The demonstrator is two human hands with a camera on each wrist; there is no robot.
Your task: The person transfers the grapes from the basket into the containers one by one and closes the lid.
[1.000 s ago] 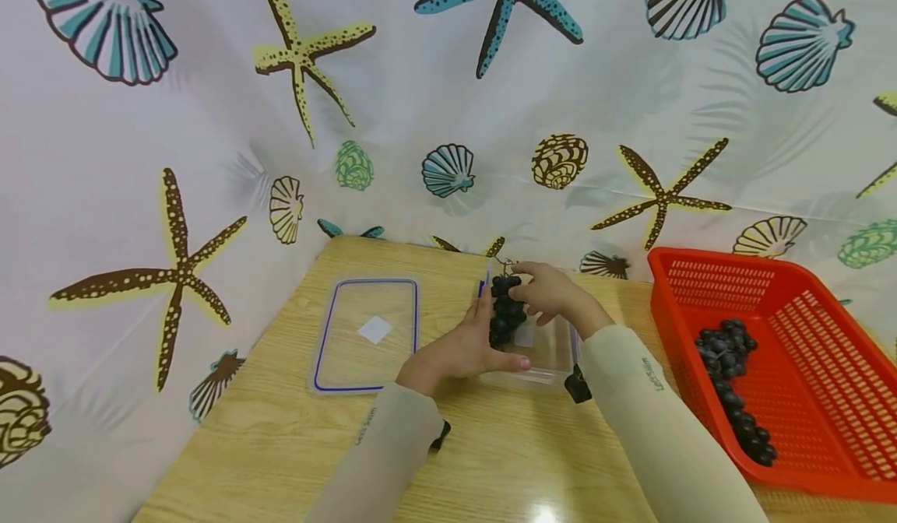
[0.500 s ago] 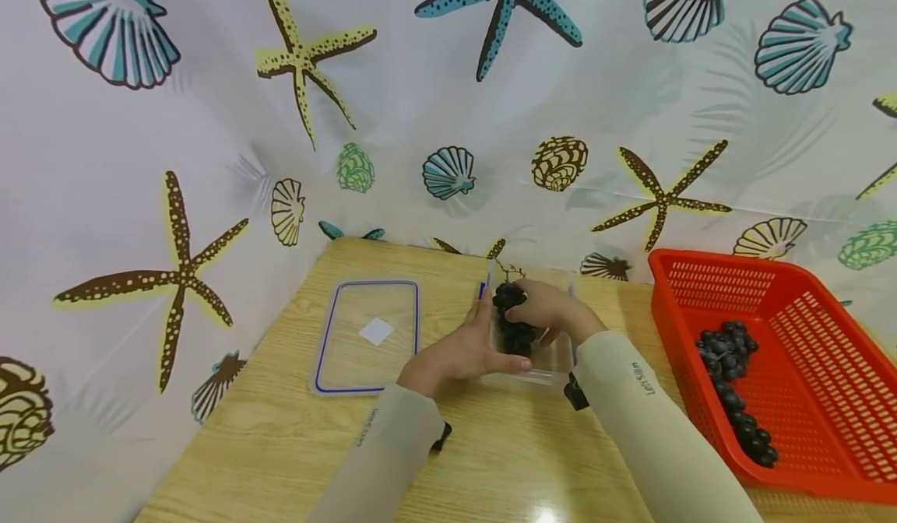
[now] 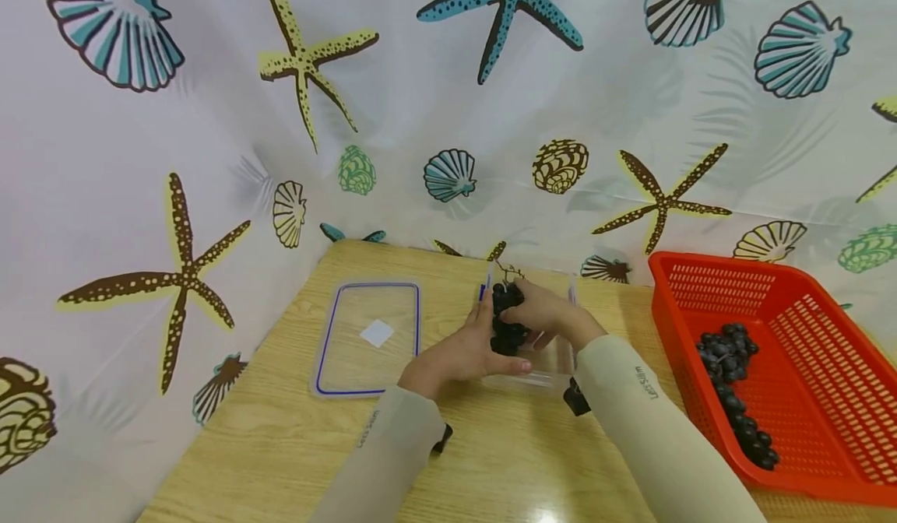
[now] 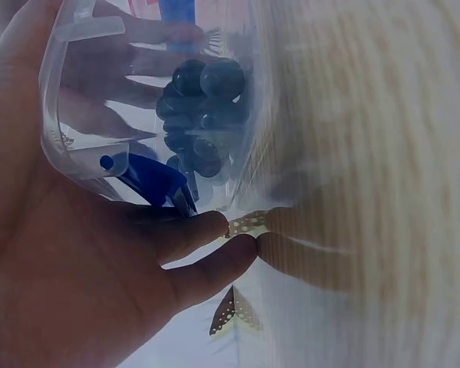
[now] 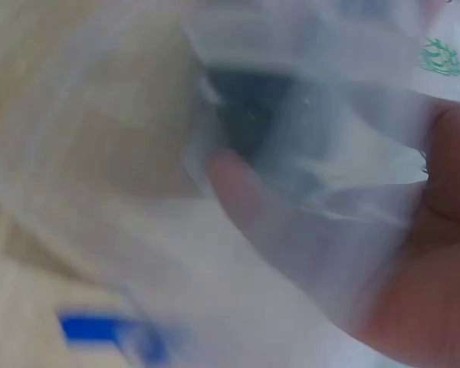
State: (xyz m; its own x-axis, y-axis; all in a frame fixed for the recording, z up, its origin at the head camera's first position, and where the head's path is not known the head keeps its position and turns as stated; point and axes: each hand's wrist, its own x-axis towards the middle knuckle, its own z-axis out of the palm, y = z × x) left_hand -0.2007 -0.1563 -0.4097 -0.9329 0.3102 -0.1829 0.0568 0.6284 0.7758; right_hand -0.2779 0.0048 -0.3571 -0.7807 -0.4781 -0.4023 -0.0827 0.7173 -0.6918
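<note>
A clear container point(image 3: 518, 380) stands near the table's back edge with a bunch of dark grapes point(image 3: 506, 342) inside, stems poking up at the far end. Against the container's left side rests my left hand point(image 3: 455, 353), thumb stretched along the front and fingers fairly straight. My right hand point(image 3: 550, 313) reaches inside, fingers curled on the bunch. In the left wrist view the grapes point(image 4: 203, 115) show through the wall, above the left hand point(image 4: 84, 284). The right wrist view is blurred: the right hand point(image 5: 422, 276) is beside the dark grapes point(image 5: 249, 107), behind clear plastic.
To the left, a clear lid point(image 3: 371, 309) with a blue seal lies flat on the wooden table point(image 3: 266, 445). At the right stands a red basket point(image 3: 806, 375) holding more dark grapes point(image 3: 732, 402). A patterned cloth point(image 3: 392, 79) hangs behind the table.
My right hand has moved lower into the container and closed on the grapes. The bunch shifted right, then slightly back left. My left hand has stayed in place.
</note>
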